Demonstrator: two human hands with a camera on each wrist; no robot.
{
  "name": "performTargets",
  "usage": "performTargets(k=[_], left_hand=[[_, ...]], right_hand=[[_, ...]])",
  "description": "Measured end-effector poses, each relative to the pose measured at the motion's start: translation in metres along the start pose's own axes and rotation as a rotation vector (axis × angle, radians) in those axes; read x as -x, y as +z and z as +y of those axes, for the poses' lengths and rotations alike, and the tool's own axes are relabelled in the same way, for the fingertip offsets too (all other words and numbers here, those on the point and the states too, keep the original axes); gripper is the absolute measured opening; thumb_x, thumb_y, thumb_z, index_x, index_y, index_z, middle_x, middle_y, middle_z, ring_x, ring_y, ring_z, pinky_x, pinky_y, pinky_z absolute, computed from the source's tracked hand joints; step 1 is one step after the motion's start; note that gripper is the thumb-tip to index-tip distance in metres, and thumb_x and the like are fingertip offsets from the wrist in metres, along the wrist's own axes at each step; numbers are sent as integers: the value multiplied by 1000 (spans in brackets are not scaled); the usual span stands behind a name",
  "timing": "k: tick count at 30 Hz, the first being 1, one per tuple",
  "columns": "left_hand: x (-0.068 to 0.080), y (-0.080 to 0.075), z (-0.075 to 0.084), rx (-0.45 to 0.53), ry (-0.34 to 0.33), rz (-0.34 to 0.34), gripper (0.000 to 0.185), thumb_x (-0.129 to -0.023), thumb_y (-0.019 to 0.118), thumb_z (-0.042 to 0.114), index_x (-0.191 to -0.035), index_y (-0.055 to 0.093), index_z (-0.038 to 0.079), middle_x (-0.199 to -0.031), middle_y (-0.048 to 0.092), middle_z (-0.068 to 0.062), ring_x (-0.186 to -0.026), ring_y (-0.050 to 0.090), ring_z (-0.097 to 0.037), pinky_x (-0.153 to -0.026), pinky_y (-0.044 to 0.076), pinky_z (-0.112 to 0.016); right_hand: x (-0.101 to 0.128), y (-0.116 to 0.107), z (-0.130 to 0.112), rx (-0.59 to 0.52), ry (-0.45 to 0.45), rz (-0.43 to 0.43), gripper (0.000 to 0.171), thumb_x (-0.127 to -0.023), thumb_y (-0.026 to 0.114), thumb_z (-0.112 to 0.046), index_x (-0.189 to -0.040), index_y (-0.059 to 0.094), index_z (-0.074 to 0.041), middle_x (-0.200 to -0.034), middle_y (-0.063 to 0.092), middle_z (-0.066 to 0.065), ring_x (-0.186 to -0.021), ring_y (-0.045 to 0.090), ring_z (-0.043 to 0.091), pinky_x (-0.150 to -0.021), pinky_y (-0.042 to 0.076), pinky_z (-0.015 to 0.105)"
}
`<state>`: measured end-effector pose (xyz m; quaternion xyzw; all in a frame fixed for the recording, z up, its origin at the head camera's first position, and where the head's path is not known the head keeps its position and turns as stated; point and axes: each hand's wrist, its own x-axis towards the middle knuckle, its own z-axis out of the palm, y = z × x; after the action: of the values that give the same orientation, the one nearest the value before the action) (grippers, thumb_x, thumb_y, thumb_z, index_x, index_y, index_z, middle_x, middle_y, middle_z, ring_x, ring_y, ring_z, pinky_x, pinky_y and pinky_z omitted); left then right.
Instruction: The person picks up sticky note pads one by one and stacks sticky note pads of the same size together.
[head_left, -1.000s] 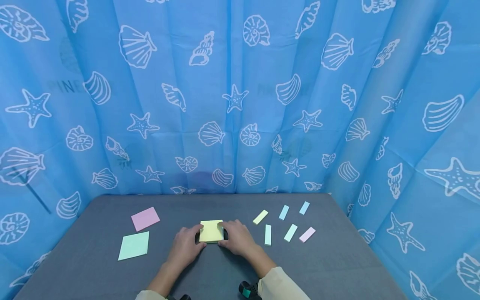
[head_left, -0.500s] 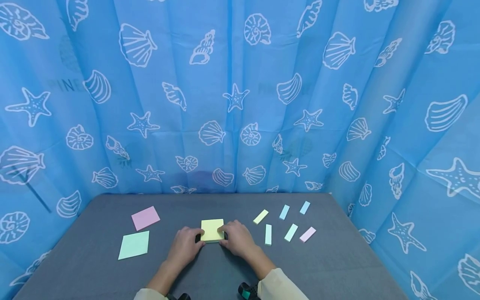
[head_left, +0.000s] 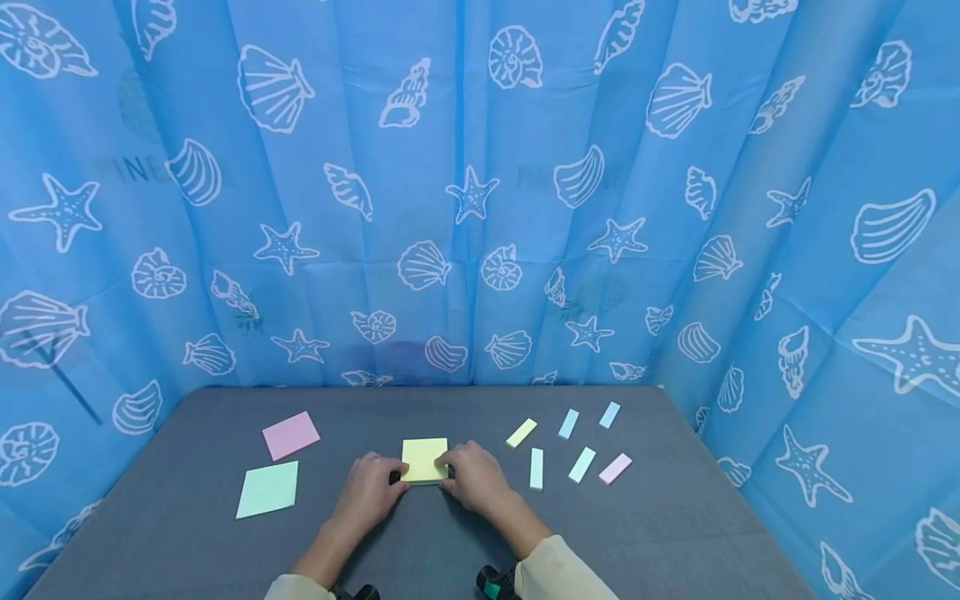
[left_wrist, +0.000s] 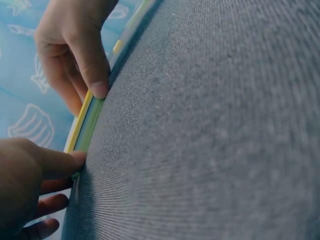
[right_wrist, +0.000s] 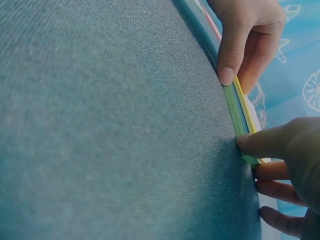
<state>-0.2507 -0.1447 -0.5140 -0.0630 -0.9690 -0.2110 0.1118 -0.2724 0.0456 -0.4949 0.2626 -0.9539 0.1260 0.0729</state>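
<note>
Both hands are set against one yellow sticky-note pad (head_left: 424, 460), which lies flat on the grey table (head_left: 450, 542) directly between them. By the left hand (head_left: 371, 493) the pad's near left corner is pinched, thumb tip on its edge; by the right hand (head_left: 471, 475) the right edge is pinched, thumb at the near side and fingers curled over the top. The pad is square, so no long axis is offered, and it is equally near to each hand. Small colored strips (head_left: 582, 464) lie beyond the right hand, a green pad (head_left: 268, 489) and a pink pad (head_left: 291, 435) beyond the left.
</note>
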Motion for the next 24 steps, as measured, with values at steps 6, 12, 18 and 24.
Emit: performTargets(k=[6, 12, 18, 24], left_hand=[[-1, 1, -3, -6, 4, 4, 28, -73, 86, 25, -99, 78, 18, -90, 70, 3, -85, 58, -19, -78, 46, -45], [-1, 0, -12, 36, 24, -40, 32, -75, 85, 26, -105, 76, 20, -97, 69, 3, -91, 59, -20, -82, 47, -46], [2, -5, -20, 59, 50, -58, 38, -75, 85, 28, -111, 73, 22, -104, 68, 3, -96, 59, -20, -84, 47, -47], [2, -13, -30, 51, 73, -11, 36, -76, 84, 29, -110, 73, 23, -106, 68, 5, -100, 60, -19, -87, 48, -46]], right_hand=[[-1, 1, 0, -32, 22, -6, 26, -81, 81, -26, -105, 76, -18, -95, 68, -2, -84, 54, 13, -74, 48, 33], [-2, 0, 0, -55, 41, -28, 26, -82, 80, -26, -105, 76, -17, -95, 67, -2, -86, 54, 14, -77, 48, 34], [-5, -4, 0, -77, 46, -58, 25, -82, 80, -24, -106, 75, -16, -98, 66, -1, -90, 55, 15, -81, 48, 36], [-5, -6, 2, -81, 27, -63, 27, -82, 80, -23, -107, 75, -15, -97, 66, -1, -87, 55, 14, -78, 49, 35]])
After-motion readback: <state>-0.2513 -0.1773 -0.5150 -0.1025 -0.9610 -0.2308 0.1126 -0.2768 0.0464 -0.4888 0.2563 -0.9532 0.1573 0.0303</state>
